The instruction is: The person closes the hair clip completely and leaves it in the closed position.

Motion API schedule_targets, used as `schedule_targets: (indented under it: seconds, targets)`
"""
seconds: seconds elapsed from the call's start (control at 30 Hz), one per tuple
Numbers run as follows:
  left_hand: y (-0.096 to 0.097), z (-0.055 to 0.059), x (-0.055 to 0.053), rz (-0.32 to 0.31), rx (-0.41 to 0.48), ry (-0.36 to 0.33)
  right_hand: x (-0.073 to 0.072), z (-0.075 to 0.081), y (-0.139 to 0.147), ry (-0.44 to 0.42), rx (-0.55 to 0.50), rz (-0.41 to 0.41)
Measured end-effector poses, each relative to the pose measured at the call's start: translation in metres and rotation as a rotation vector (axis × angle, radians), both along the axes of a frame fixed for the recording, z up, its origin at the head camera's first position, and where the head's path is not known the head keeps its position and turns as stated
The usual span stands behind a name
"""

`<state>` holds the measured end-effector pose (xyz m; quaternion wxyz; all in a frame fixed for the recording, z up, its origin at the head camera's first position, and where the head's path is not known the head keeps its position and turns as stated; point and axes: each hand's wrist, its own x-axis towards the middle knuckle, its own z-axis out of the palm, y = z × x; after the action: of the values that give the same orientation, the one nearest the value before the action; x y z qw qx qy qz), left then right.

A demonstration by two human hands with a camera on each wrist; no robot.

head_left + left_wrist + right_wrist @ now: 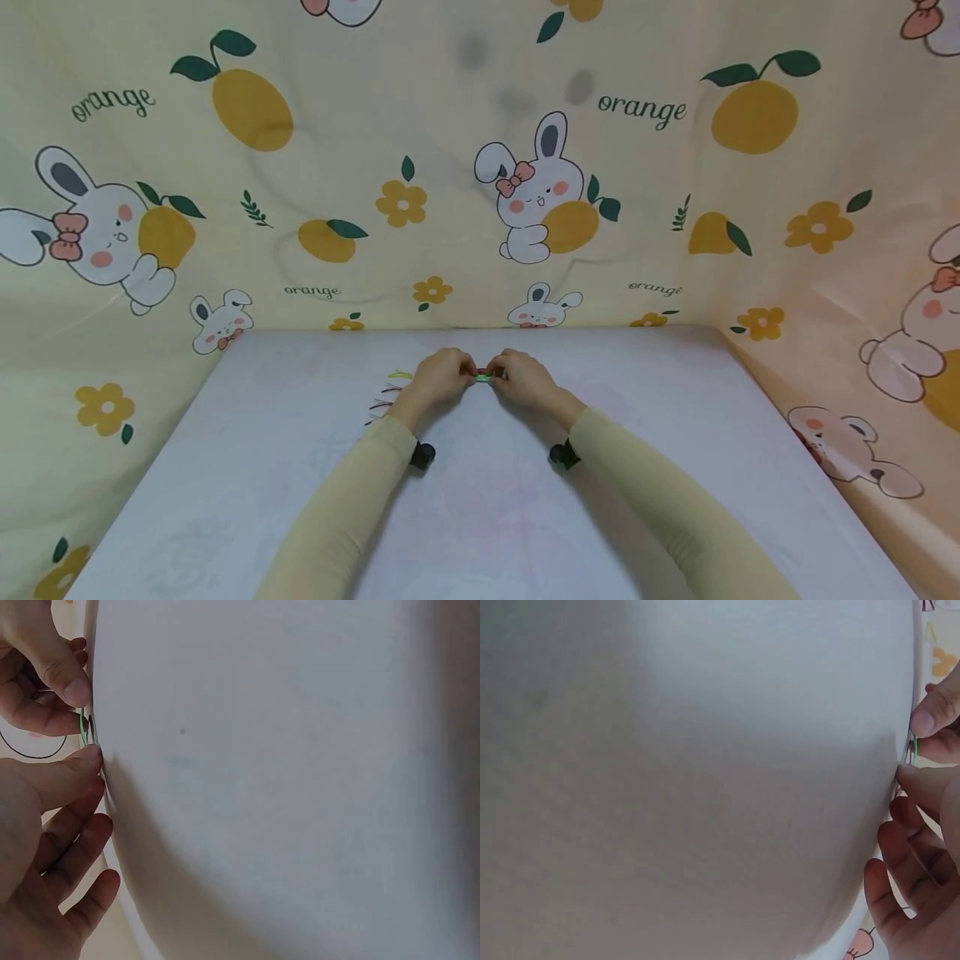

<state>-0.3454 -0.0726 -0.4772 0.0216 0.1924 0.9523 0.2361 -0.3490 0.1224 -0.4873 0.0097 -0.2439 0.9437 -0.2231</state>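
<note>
Near the far side of the table, my left hand (438,377) and right hand (525,380) come close together. Between their fingertips stretches a thin green strand (483,378) with a reddish strand (482,371) beside it. Each hand pinches one end between thumb and finger. In the left wrist view the green strand (82,729) bows slightly next to a darker one. The right wrist view has my right hand's (922,862) other fingers loosely bent. What exactly the strands are, I cannot tell.
Left of my left hand lie a yellow strand (401,375) and several dark thin strands (381,406) in a column on the white table (480,517). A printed curtain (450,108) hangs behind the table's far edge and along its sides.
</note>
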Motion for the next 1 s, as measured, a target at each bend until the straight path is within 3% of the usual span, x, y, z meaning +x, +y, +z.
schedule_targets:
  seconds: [0.47, 0.77, 1.0]
  targets:
    - [-0.0005, 0.0030, 0.0018, 0.003, -0.005, -0.012, -0.0027, -0.0013, 0.0016, -0.038, -0.021, 0.002]
    - [-0.0006, 0.0016, 0.0040, -0.011, -0.014, 0.020, -0.0013, -0.0001, 0.0028, -0.043, -0.030, 0.003]
    - [-0.0023, 0.0009, 0.0073, 0.001, 0.002, 0.014, 0.0013, 0.0014, 0.0055, -0.089, -0.090, -0.013]
